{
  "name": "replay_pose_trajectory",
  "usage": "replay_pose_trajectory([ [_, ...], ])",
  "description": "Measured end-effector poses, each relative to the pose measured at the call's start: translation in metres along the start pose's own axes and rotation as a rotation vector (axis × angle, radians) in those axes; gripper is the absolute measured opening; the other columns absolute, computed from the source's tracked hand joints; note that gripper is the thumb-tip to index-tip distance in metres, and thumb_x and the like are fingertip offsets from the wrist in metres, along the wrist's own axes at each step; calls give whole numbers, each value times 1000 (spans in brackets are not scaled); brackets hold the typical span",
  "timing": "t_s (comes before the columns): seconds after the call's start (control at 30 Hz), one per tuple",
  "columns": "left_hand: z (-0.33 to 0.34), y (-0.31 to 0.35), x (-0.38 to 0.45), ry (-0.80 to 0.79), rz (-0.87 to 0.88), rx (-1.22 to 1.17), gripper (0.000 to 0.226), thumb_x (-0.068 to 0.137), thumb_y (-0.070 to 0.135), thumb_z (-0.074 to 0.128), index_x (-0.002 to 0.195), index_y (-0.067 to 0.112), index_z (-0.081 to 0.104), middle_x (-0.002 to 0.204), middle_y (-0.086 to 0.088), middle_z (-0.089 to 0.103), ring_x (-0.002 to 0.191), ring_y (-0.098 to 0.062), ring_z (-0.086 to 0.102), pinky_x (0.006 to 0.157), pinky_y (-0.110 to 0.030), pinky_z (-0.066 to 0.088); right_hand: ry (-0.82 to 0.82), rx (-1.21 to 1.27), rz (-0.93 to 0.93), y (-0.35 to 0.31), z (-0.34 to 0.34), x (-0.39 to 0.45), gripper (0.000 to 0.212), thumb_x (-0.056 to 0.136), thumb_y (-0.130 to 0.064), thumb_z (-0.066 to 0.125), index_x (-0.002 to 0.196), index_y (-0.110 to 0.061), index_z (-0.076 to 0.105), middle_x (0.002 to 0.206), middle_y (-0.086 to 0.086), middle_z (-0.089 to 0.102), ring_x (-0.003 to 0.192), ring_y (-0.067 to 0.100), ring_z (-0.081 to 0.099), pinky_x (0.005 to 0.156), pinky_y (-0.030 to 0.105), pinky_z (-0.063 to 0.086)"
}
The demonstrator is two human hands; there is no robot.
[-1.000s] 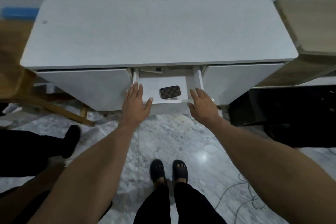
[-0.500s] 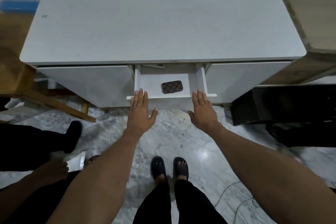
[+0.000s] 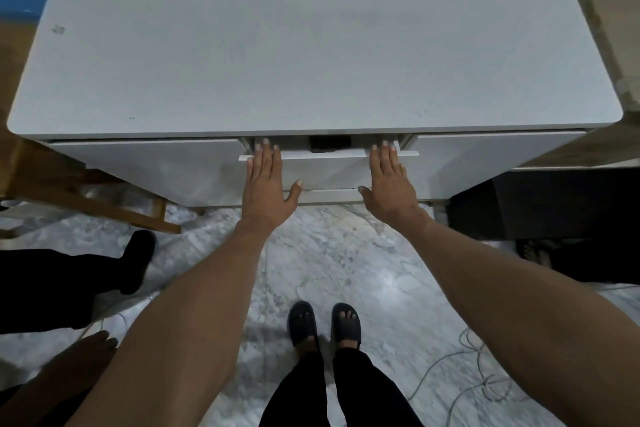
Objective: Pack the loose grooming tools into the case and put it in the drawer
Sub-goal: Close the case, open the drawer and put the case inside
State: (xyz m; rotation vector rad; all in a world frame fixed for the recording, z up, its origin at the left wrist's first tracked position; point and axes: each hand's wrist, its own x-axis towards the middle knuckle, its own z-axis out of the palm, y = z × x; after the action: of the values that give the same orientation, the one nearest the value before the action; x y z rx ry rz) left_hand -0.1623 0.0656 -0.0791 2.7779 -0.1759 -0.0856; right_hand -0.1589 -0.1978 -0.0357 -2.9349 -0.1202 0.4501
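The middle drawer (image 3: 327, 168) of the white cabinet (image 3: 311, 55) stands only a narrow gap out. Through that gap shows a dark sliver of the checkered grooming case (image 3: 329, 144), lying inside the drawer. My left hand (image 3: 266, 184) lies flat on the left part of the drawer front, fingers straight and reaching over its top edge. Flat against the right part is my right hand (image 3: 389, 184), also with straight fingers. Neither hand holds anything. No loose grooming tools are in sight.
A wooden chair (image 3: 79, 191) stands left of the cabinet, a dark box (image 3: 540, 204) to its right. Another person's leg (image 3: 69, 277) and hand (image 3: 86, 354) are at lower left. My sandalled feet (image 3: 323, 326) rest on the marble floor, with cables (image 3: 467, 367) at right.
The drawer has slid from well open to almost shut, with both flat hands moving forward against its front. The case inside is now mostly hidden under the cabinet top.
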Motion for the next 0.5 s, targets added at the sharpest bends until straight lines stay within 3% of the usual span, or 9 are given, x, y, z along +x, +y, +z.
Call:
replay_pose_trajectory([
  [0.13, 5, -1, 17, 43, -18, -24, 88, 101, 52, 42, 164, -3, 14, 173, -22, 11, 162, -37, 1, 131, -47, -1, 5, -18, 17, -2, -1, 22, 89, 98, -40, 51, 155, -3, -6, 164, 18, -6, 152, 34, -8, 123, 50, 15],
  [0.27, 15, 9, 20, 73, -96, -61, 90, 100, 49, 46, 165, -2, 9, 173, -22, 8, 162, -37, -3, 130, -44, -5, 29, -27, 66, -9, 6, 27, 91, 97, -38, 53, 154, -1, -8, 163, 20, -6, 152, 36, -8, 123, 52, 12],
  [0.5, 22, 21, 25, 70, -175, -61, 92, 100, 55, 37, 164, -3, 5, 173, -24, 4, 161, -38, -5, 130, -44, -6, 54, 14, 166, -27, 16, 34, 86, 98, -28, 49, 153, 2, -10, 162, 22, -11, 151, 38, -13, 124, 50, 7],
])
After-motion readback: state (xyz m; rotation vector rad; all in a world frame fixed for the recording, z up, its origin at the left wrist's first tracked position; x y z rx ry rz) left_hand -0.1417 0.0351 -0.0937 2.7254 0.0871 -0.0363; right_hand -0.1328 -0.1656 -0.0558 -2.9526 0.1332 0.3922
